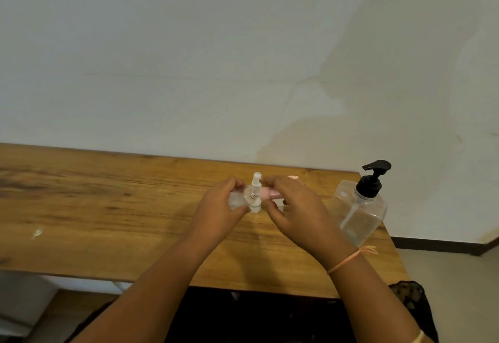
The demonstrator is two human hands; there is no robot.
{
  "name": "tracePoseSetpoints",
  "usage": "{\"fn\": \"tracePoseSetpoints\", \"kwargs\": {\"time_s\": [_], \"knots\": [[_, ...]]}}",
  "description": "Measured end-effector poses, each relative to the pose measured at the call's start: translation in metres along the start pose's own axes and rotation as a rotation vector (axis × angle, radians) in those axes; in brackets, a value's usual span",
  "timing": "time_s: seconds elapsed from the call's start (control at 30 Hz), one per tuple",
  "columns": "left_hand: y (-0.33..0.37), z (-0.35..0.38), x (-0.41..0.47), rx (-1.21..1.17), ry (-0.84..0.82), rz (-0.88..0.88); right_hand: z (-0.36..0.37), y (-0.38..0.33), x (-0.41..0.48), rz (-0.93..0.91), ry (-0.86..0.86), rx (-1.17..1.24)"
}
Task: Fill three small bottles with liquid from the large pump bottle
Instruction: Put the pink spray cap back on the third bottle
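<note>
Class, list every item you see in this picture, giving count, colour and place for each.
pump bottle: one, clear with black pump, table's right end
small bottles: count unclear, clear with white tops, held above the table
pink piece: one, pink, in the right hand
table: one, brown wood, against the wall
wall: one, pale
bracelet: one, orange, right wrist
left hand: grips the small bottles
right hand: holds the pink piece

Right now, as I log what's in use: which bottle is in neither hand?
The large clear bottle with the black pump head, standing alone right of the right hand. The small bottles are held between it and the left hand.
</note>
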State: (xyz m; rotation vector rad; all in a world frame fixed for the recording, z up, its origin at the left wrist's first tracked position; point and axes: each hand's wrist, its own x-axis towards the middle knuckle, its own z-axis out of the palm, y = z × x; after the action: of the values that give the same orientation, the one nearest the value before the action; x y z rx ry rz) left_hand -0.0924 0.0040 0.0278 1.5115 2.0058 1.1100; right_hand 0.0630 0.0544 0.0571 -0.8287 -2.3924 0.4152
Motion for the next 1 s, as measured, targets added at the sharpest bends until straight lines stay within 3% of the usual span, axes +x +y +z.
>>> {"fn": "tracePoseSetpoints", "kwargs": {"time_s": [0.17,0.33,0.47,0.53,0.63,0.73,0.9,1.0], "knots": [[0.002,0.004,-0.001,-0.025,-0.036,-0.023,0.004,0.001,0.003,-0.035,-0.003,0.018],[0.006,0.004,-0.001,-0.024,-0.008,-0.018,0.003,0.003,0.004,0.162,0.039,0.072],[0.008,0.006,-0.002,0.015,-0.002,-0.004,0.005,0.005,0.004,0.243,0.066,-0.018],[0.008,0.007,-0.002,0.016,0.003,-0.009,0.004,0.007,0.003,0.272,0.020,0.061],[0.006,0.007,-0.001,0.042,0.015,-0.016,0.001,0.011,0.001,0.209,-0.085,0.211],[0.005,0.009,0.000,0.032,0.021,-0.002,0.001,0.014,0.001,0.122,-0.024,0.187],[0.007,0.011,-0.004,0.106,0.024,0.019,0.003,0.014,0.003,0.279,0.004,0.086],[0.007,0.012,-0.003,0.151,0.013,0.006,0.001,0.013,0.001,0.331,-0.049,0.232]]}}
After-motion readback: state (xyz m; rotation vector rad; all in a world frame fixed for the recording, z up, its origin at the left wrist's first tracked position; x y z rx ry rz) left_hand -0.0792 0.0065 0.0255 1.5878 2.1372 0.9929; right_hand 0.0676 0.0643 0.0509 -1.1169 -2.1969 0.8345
